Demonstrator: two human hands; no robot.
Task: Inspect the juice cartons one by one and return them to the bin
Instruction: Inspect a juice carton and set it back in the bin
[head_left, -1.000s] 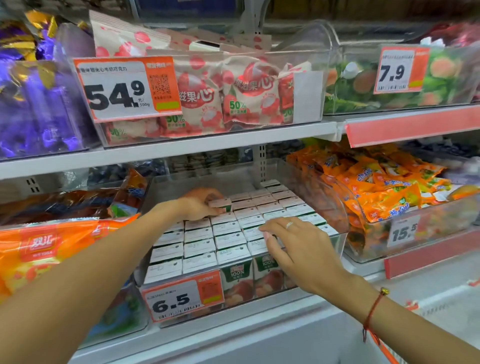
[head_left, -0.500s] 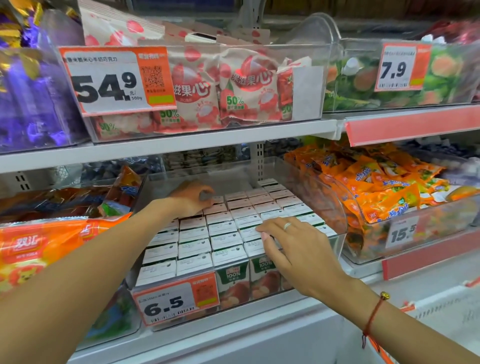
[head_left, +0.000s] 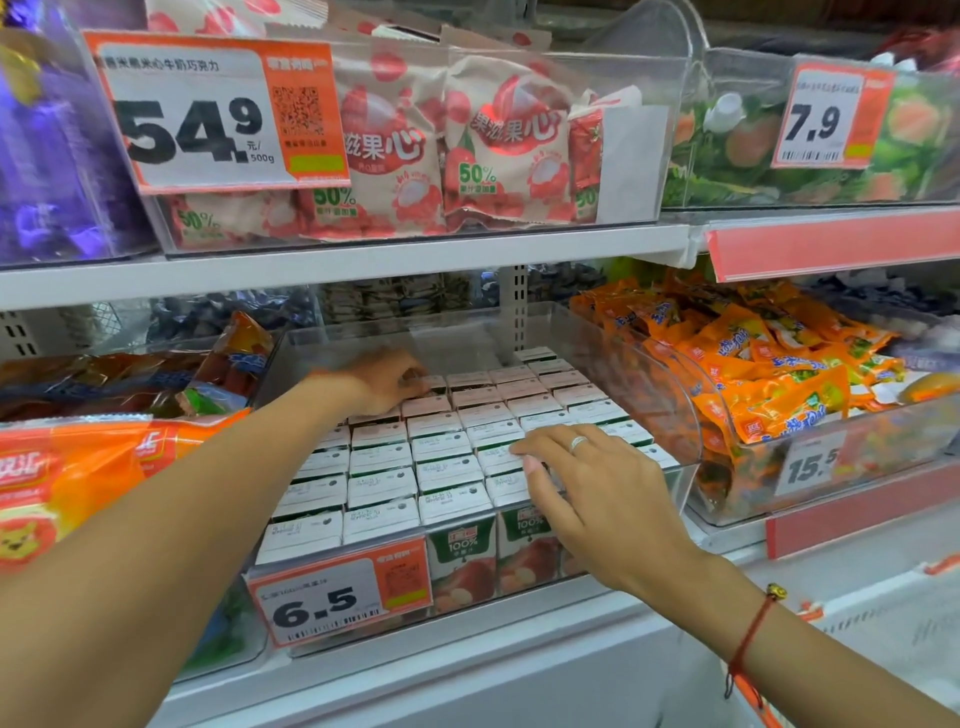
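Observation:
Several juice cartons (head_left: 383, 458) with white tops and green fronts stand packed in rows in a clear plastic bin (head_left: 675, 400) on the middle shelf. My left hand (head_left: 387, 382) reaches to the back left of the bin, its fingers curled over the top of one carton (head_left: 435, 383) that sits level with its row. My right hand (head_left: 592, 483) rests flat on the carton tops at the front right, fingers spread and fairly straight, holding nothing.
A 6.5 price tag (head_left: 340, 597) hangs on the bin's front. Orange snack packs (head_left: 769, 374) fill the bin to the right, orange sausage packs (head_left: 67, 473) lie to the left. The shelf above (head_left: 363, 265) overhangs, carrying a bin of pink lychee candy bags (head_left: 498, 140).
My left hand has lowered the carton it held raised at the back into its row and stays on it. My right hand has stayed on the front cartons.

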